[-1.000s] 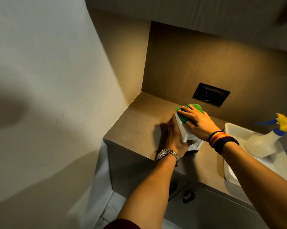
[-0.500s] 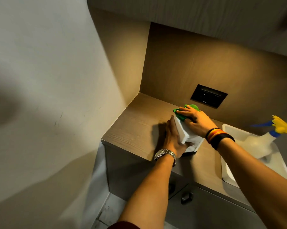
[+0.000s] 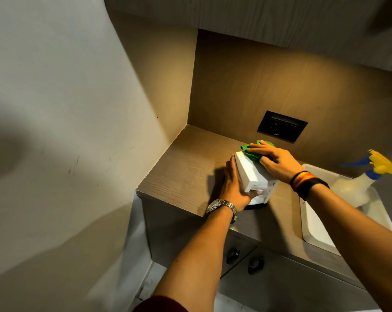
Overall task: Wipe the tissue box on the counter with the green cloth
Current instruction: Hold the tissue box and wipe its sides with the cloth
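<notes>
A white tissue box point(image 3: 252, 174) stands on the wooden counter point(image 3: 186, 172), tilted up on its near end. My left hand point(image 3: 234, 186) grips the box along its left side, a watch on the wrist. My right hand point(image 3: 273, 162) lies flat on the top far end of the box and presses the green cloth point(image 3: 253, 152) against it. Only the cloth's far part shows past my fingers. A bit of white tissue sticks out at the box's near end.
A white sink basin point(image 3: 312, 226) is set into the counter to the right, with a spray bottle point(image 3: 357, 188) with a yellow and blue trigger lying in it. A black wall socket point(image 3: 281, 129) sits behind the box. Walls close the counter's left and back; cabinet doors hang below.
My right hand with the cloth has slid slightly toward the far left of the box top. My left hand keeps its hold on the box's side. The view shifted a little.
</notes>
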Motion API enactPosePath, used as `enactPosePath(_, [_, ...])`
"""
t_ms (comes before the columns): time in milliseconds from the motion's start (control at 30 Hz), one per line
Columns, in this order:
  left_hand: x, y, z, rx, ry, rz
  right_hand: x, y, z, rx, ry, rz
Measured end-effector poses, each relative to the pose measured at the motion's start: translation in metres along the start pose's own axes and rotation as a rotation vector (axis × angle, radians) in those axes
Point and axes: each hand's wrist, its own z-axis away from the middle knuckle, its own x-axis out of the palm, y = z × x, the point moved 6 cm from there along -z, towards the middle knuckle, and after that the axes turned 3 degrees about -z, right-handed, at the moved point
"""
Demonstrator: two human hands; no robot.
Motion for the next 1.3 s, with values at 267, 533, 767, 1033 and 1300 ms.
enactPosePath(267, [-0.004, 0.002, 0.001, 0.008, 0.004, -0.039, 0.007, -0.015, 0.055, -0.147, -0.085, 0.006])
enactPosePath(533, [-0.026, -0.003, 0.001, 0.015, -0.200, -0.068, -0.017, 0.014, 0.116, 0.049, 0.257, -0.606])
enactPosePath(767, [-0.049, 0.010, -0.014, 0.067, -0.483, -0.223, 0.022, 0.080, 0.139, 0.472, 0.711, -1.200])
enactPosePath(1033, [-0.033, 0.082, -0.019, 0.415, -0.350, -0.684, 0.045, 0.056, 0.119, 0.428, 0.731, -1.243])
enactPosePath(1300, [-0.007, 0.085, -0.010, 0.348, -0.338, -0.870, 0.085, 0.027, 0.110, 0.214, 0.514, -0.908])
